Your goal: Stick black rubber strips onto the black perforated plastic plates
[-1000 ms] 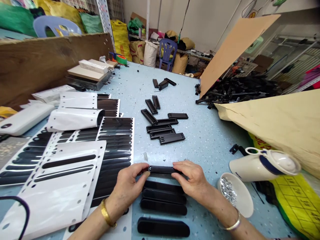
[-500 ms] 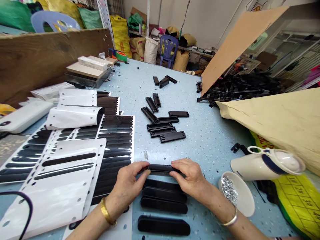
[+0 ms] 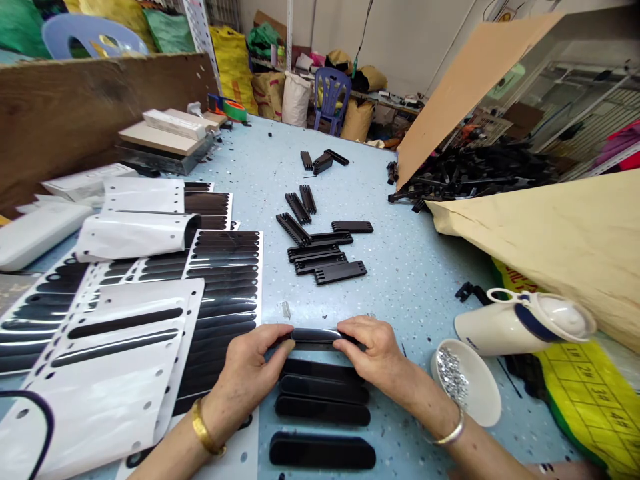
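Note:
My left hand [image 3: 257, 360] and my right hand [image 3: 367, 347] pinch the two ends of a long black plastic strip [image 3: 314, 335], held level just above the table. Thumbs are on the near side, fingers on the far side. Right below it lie several glossy black rounded strips [image 3: 323, 408], side by side, with one more strip [image 3: 323, 451] apart and closer to me. Beyond my hands sits a loose group of black slotted plastic pieces [image 3: 341, 272]. To the left, sheets of black adhesive strips [image 3: 223, 287] are spread out, partly under white backing sheets [image 3: 115, 360].
A white bowl [image 3: 483, 393] of small silvery parts stands right of my right forearm, beside a white lidded cup [image 3: 505, 327] lying on its side. Black parts are heaped behind a cardboard sheet [image 3: 465, 87] at right. A wooden board [image 3: 100, 107] borders the left.
The whole view has shifted slightly, so things sit a little further left. Both hands keep the same grip on the black strip, whose top now shows a brighter shine.

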A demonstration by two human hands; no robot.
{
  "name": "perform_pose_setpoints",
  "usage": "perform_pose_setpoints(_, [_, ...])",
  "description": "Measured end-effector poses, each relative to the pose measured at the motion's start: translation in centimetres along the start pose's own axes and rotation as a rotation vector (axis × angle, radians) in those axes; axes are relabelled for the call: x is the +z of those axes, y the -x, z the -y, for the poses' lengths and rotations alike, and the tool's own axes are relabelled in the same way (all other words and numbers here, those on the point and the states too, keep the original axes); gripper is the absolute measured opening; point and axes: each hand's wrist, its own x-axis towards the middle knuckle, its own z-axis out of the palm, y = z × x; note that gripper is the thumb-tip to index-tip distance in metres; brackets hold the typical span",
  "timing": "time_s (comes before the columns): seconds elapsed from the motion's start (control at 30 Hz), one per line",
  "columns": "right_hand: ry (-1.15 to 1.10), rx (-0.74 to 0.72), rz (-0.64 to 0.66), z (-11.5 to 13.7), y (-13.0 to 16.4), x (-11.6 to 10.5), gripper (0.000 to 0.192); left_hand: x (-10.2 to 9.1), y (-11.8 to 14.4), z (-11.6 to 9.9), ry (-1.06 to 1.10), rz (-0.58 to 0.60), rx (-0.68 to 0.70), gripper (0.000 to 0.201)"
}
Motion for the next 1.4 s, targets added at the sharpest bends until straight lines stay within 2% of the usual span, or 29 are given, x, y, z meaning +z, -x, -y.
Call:
perform_pose_setpoints(0.1, [-0.003,0.010,-0.006,0.0,0.0,0.0,0.012,0.1,0.1,0.1,0.004,-0.035,0.028,0.024])
perform_pose_setpoints(0.23, [-0.044,0.048,-0.010,0.1,-0.1,0.0,0.012,0.3,0.2,0.4,0.020,-0.027,0.190,0.022])
perform_pose_setpoints(0.33, [-0.105,0.099,-0.026,-0.1,-0.1,0.0,0.013,0.4,0.2,0.7,-0.004,-0.030,0.245,0.022])
perform_pose_setpoints(0.53, [-0.198,0.165,-0.025,-0.4,0.1,0.1,0.017,0.7,0.1,1.2,-0.024,-0.033,0.270,0.022])
perform_pose_setpoints(0.83, [-0.282,0.218,-0.044,-0.6,0.5,0.1,0.025,0.2,0.1,0.8,-0.058,-0.048,0.292,0.023])
perform_pose_setpoints(1.13, [-0.355,0.368,0.035,-1.0,0.3,-0.5,0.025,0.2,-0.4,0.8,-0.067,-0.072,0.340,0.024])
perform_pose_setpoints(1.27, [-0.343,0.484,-0.073,-1.8,0.5,-2.0,0.028,0.1,-0.4,0.7,-0.054,-0.051,0.308,0.023])
perform_pose_setpoints(1.4, [-0.291,0.481,-0.182,-2.5,0.5,-2.6,0.019,0.2,-0.4,0.8,-0.056,-0.028,0.254,0.023])
